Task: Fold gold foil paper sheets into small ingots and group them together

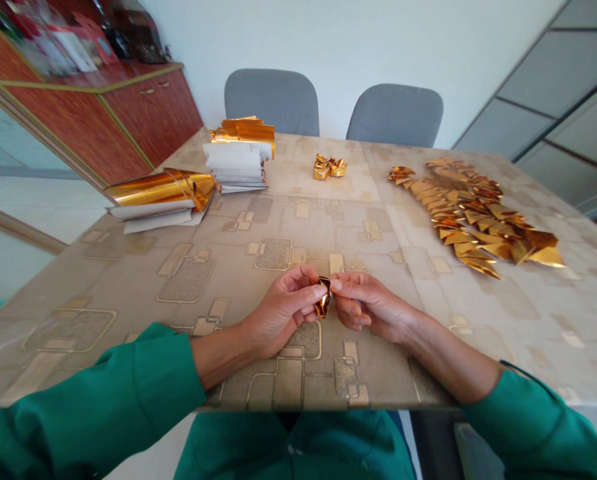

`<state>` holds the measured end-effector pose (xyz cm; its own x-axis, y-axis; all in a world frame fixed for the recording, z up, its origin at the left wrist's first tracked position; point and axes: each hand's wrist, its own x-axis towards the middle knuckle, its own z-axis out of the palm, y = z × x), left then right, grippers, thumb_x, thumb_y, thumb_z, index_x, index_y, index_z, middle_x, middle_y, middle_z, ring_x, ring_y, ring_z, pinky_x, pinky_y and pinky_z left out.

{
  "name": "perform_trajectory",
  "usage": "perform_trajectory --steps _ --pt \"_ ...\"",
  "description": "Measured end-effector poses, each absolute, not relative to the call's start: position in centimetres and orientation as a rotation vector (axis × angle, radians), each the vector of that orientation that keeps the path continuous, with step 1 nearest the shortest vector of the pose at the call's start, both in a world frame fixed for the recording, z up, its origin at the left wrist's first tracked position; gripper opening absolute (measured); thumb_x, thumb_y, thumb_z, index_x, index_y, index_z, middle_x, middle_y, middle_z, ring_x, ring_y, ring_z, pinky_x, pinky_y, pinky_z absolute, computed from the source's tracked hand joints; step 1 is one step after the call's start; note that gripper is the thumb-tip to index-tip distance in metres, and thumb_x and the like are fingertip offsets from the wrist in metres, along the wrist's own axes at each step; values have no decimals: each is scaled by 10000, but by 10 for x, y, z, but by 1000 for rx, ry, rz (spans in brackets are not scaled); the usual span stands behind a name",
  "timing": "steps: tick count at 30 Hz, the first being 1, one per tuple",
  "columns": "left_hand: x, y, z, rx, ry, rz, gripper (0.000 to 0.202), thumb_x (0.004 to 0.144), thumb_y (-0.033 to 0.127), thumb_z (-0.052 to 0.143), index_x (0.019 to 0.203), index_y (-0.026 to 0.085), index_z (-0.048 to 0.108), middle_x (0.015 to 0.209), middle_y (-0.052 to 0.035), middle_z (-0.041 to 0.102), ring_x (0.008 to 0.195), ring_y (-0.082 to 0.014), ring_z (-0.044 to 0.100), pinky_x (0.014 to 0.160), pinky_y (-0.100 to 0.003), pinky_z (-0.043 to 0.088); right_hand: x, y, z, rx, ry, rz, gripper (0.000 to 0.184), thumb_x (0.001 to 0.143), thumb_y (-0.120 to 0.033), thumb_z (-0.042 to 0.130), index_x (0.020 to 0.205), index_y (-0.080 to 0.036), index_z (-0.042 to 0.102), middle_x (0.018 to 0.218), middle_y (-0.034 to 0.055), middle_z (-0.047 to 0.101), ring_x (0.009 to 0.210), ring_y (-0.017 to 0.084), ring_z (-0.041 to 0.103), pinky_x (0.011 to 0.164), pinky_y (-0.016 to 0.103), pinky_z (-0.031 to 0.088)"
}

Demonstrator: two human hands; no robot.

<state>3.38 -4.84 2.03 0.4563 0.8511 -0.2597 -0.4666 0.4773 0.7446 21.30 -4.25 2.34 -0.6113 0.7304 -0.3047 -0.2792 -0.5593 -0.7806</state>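
Note:
A small folded piece of gold foil paper (323,301) is held between my two hands, above the table near its front edge. My left hand (291,303) pinches it from the left with thumb and fingers. From the right, my right hand (366,298) grips its upper edge between thumb and forefinger, the other fingers curled below. The piece is narrow, shiny and pointed at its lower end. Part of it is hidden behind my left thumb.
Gold-and-white paper sheets (236,167) are stacked at the back left, beside a curled gold bundle (158,190). Two folded gold pieces (330,167) sit at the back middle. Rows of folded gold pieces (471,213) lie at the right. Two grey chairs (271,100) stand behind the patterned table (228,267).

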Motion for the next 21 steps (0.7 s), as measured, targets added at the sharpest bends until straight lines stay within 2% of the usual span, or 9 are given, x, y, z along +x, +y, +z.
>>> perform_trajectory --steps 8,14,21 --pt "33 -47 17 716 680 916 269 750 243 786 841 175 542 615 62 587 455 -25 437 446 -135 359 213 -43 24 -840 -922 2164 304 850 -344 693 647 -173 545 400 -100 462 342 35 288 399 175 266" --pt "33 -47 20 729 667 856 355 678 200 828 866 176 529 716 47 615 600 -64 561 528 -164 443 212 -43 25 -857 -905 2149 306 832 -352 709 643 -168 554 383 -107 436 336 33 273 388 176 250" --pt "32 -46 18 731 690 833 324 694 184 800 841 175 511 670 63 593 578 -52 544 525 -158 434 212 -44 26 -837 -913 2164 313 842 -323 693 612 -173 544 374 -104 431 333 34 259 388 180 240"
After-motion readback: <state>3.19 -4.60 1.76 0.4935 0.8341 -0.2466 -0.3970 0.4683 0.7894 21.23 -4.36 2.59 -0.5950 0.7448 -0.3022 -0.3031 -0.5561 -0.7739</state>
